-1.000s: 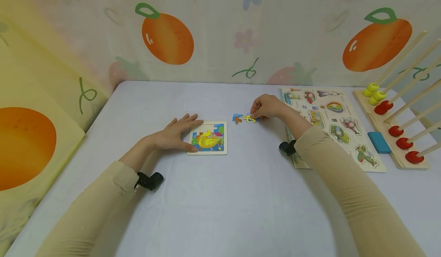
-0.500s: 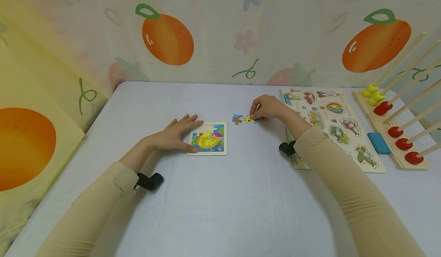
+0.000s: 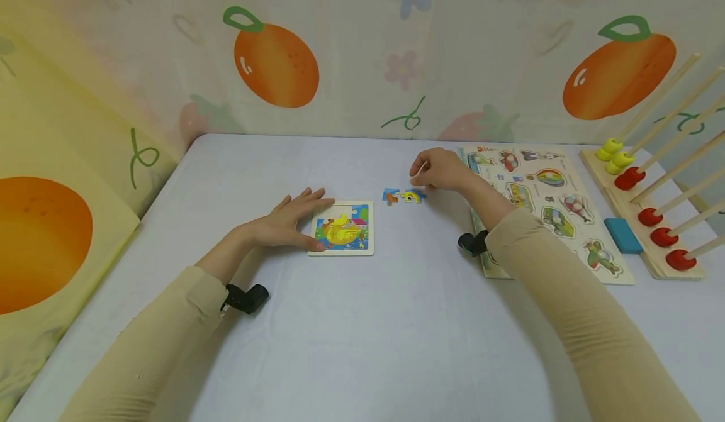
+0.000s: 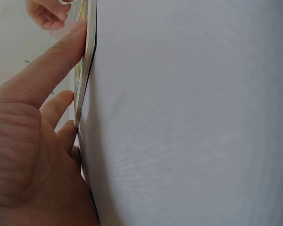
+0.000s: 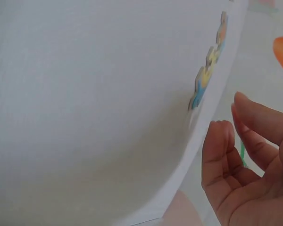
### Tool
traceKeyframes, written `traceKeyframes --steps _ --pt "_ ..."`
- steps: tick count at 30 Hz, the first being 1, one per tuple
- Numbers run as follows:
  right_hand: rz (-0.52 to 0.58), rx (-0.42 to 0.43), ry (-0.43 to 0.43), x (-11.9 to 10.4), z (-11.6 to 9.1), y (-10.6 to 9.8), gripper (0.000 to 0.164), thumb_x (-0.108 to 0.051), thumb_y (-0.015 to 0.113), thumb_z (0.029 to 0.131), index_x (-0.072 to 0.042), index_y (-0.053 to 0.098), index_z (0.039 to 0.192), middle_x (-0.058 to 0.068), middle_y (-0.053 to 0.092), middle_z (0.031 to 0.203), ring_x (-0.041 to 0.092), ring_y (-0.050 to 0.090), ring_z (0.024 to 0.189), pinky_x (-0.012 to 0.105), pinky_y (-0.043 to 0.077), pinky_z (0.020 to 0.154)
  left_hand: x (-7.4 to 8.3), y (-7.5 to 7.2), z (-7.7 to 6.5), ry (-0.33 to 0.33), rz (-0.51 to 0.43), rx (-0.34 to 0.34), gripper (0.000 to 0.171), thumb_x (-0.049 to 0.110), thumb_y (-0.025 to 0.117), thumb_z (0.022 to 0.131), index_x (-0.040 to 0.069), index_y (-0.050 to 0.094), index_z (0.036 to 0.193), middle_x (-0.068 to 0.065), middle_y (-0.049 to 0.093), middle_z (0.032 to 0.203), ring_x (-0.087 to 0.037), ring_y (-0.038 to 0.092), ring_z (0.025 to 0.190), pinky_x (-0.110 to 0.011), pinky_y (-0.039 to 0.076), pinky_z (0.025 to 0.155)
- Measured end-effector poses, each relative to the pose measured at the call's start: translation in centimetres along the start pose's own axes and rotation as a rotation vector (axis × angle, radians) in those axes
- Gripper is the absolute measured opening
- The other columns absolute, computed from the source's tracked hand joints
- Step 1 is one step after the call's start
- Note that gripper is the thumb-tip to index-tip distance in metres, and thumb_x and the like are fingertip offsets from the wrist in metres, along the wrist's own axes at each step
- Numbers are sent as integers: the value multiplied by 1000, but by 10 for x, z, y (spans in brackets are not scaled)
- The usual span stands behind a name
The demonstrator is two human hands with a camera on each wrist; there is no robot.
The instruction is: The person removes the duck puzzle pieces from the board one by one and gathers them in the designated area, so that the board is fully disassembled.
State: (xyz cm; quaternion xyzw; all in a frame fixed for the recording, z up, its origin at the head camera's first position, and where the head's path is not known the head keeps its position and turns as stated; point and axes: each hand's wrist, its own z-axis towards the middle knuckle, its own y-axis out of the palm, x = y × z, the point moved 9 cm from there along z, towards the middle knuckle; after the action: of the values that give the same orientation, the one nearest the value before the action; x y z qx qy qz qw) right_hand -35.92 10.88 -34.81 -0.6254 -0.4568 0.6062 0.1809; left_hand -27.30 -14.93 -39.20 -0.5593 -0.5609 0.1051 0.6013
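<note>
A small jigsaw puzzle tray (image 3: 370,228) with a yellow duck picture lies left of centre in the head view; bare board shows at its upper left. My left hand (image 3: 283,222) is spread at the tray's left side, with straight fingers and thumb touching its edge. To the right of the tray, a blue-and-brown puzzle piece (image 3: 390,196) lies beside a yellow-and-blue puzzle piece (image 3: 413,197). Just above and behind these pieces is my right hand (image 3: 438,168). Its fingers (image 5: 216,150) bend loosely, apart from the thumb, and hold nothing in the right wrist view.
On the right lies a large wooden puzzle board (image 3: 538,214) with vehicle pictures, under my right forearm. Beyond it are a blue block (image 3: 623,234) and a wooden bead rack (image 3: 634,211) with tall pegs. A printed curtain (image 3: 362,51) hangs behind the table.
My right hand has let go of the yellow-and-blue puzzle piece and risen slightly away from it, uncovering it. The left hand and the tray have stayed put.
</note>
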Motion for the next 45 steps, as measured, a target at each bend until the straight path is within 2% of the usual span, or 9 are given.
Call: traceKeyframes --steps 5,12,20,28,37,45 --pt "40 4 -15 -8 0 3 20 -17 70 89 -6 67 105 0 61 77 15 59 65 22 45 62 0 0 -1 -2 -2 1 91 40 74 82 21 27 157 -8 8 169 -33 -3 158 -62 -6 124" --pt "63 -19 -85 -26 -2 19 18 -17 70 89 -8 69 104 0 58 78 15 52 68 25 42 64 1 0 -1 -7 -3 -3 91 39 74 82 21 27 157 -8 7 169 -33 -3 158 -62 -6 124" --pt "134 -85 -115 -43 -5 38 19 -13 68 88 -6 67 106 4 66 80 20 60 71 23 45 64 0 0 0 -11 -2 -7 91 40 74 82 20 27 157 -8 7 169 -34 -4 158 -63 -7 124" --pt "134 -124 -148 -57 -4 54 17 -13 69 88 -7 68 104 2 60 81 16 58 71 20 48 66 0 0 0 -4 -5 -8 91 42 74 82 21 27 157 -8 8 169 -33 -4 158 -64 -6 124" --pt "141 -163 -196 -74 -6 68 16 -10 70 87 -7 68 102 1 61 81 15 58 73 20 48 65 1 0 -1 -12 -17 -17 93 43 75 81 22 26 157 -7 5 170 -33 -6 158 -64 -7 123" --pt "105 -205 -224 -85 -6 77 21 -6 74 84 -6 68 104 5 64 90 17 58 83 19 49 68 1 -1 -1 -9 -26 -17 93 43 75 81 22 27 157 -7 6 170 -33 -6 158 -64 -8 123"
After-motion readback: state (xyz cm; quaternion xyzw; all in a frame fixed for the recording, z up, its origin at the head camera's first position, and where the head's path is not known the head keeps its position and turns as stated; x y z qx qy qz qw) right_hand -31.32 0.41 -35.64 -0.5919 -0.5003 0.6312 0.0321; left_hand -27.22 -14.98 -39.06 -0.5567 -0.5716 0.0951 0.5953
